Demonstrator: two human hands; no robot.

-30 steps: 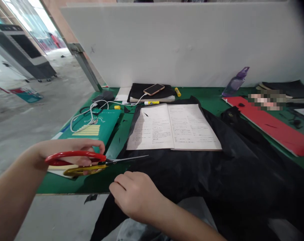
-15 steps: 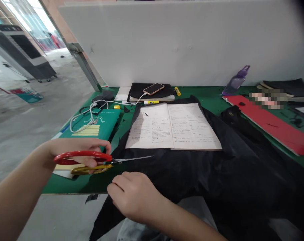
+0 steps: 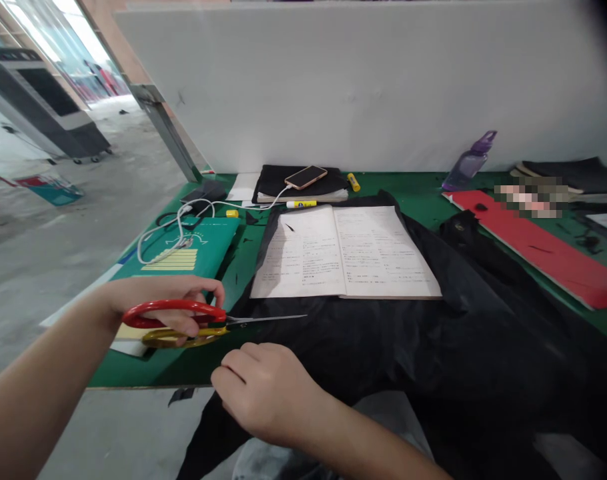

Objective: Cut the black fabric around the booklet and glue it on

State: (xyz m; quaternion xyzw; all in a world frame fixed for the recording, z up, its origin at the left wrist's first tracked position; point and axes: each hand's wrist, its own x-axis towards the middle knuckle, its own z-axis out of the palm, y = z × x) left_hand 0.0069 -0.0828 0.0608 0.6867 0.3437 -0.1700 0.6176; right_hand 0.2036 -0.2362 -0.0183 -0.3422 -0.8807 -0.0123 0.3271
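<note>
Scissors (image 3: pixel 218 315) with slim metal blades, 1 red loop and 1 yellow loop are held above the bench near its front left corner, the left hand's (image 3: pixel 166 290) fingers grasping the loops. Their tips point right, the long axis nearly parallel to the front edge of the green-topped bench (image 3: pixel 158 373). The right hand (image 3: pixel 266 387) is curled at that edge; whether it grips the smooth black cloth (image 3: pixel 363 340) cannot be told. 1 open white-paged book (image 3: pixel 343 257) lies on the cloth.
</note>
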